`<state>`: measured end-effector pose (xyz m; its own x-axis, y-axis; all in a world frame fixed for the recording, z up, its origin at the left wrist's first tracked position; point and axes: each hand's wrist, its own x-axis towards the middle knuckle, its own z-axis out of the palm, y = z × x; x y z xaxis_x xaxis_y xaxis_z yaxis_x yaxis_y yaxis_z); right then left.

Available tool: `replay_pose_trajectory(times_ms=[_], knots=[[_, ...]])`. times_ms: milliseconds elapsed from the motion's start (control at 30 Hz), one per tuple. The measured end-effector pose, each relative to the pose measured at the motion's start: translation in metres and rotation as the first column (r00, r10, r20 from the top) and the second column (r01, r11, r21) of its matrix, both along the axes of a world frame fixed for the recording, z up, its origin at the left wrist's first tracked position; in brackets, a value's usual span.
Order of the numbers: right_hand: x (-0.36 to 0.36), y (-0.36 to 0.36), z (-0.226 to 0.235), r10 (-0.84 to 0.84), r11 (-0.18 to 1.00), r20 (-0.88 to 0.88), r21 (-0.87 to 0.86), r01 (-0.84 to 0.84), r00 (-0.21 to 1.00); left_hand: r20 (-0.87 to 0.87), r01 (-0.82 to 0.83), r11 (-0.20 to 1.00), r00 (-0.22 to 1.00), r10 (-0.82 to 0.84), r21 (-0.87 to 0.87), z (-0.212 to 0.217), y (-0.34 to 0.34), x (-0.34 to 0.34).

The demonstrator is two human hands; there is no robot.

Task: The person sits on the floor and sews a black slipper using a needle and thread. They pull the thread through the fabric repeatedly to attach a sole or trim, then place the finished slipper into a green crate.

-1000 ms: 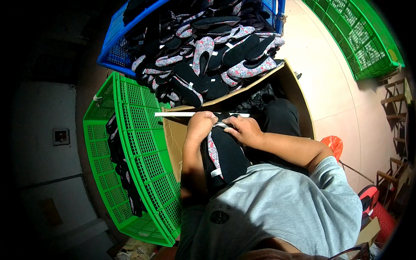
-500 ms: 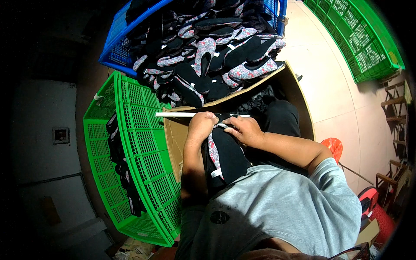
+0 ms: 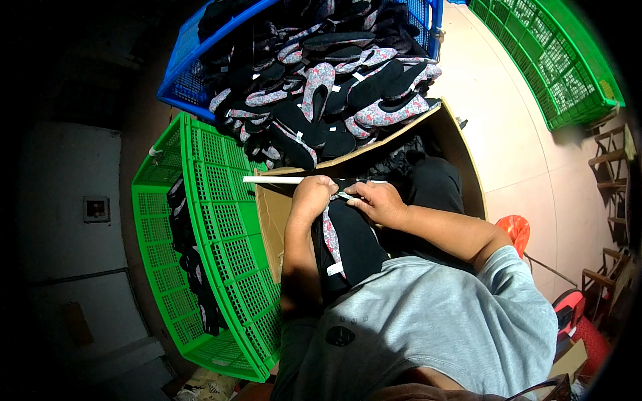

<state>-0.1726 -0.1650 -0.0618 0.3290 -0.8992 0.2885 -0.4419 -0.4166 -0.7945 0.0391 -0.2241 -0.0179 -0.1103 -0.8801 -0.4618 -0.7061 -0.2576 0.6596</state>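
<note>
A slipper [image 3: 356, 239] with a black sole and a floral fabric upper lies lengthwise in my lap, a small white tag at its near end. My left hand [image 3: 311, 198] pinches its far end between thumb and fingers. From the right, my right hand [image 3: 378, 200] grips the same end, its fingertips close beside the left ones. Some whitish material shows between the fingertips, too small to name. Just behind both hands runs a white rod [image 3: 273, 180], partly hidden by them; I cannot tell whether the slipper touches it.
A blue crate [image 3: 184, 83] heaped with similar slippers [image 3: 317, 90] stands ahead. An open cardboard box [image 3: 461, 144] surrounds my lap on the far side. To the left is a green crate [image 3: 227, 247] holding dark slippers. Another green crate [image 3: 552, 60] and wooden racks [image 3: 608, 157] stand right.
The view has shifted very slightly. Both hands keep their grip at the slipper's far end, with only a small movement of the fingertips.
</note>
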Motion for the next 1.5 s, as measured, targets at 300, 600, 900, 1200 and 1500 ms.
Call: replay_pose_trajectory(times_ms=[300,600,900,1200,1500], knots=[[0.000,-0.001,0.000,0.005,1.000,0.035,0.030,-0.006,0.999,-0.016,0.004,1.000,1.000,-0.004,0.007,0.001,0.000,0.000],[-0.001,0.004,-0.010,-0.044,0.982,0.262,0.189,-0.007,0.964,-0.027,-0.010,1.000,1.000,0.010,0.006,0.005,0.002,-0.002],[-0.006,0.004,-0.003,0.000,0.993,0.048,0.117,-0.006,0.999,-0.025,-0.010,0.999,1.000,0.011,0.032,0.005,0.002,-0.001],[-0.007,0.000,-0.001,0.037,0.998,-0.048,0.056,-0.034,0.998,-0.080,-0.001,1.000,0.997,0.003,0.026,-0.001,0.000,0.004],[-0.006,-0.002,0.007,0.051,0.998,-0.060,0.034,-0.049,0.997,-0.043,0.006,1.000,0.999,-0.007,-0.009,-0.003,-0.002,0.004]])
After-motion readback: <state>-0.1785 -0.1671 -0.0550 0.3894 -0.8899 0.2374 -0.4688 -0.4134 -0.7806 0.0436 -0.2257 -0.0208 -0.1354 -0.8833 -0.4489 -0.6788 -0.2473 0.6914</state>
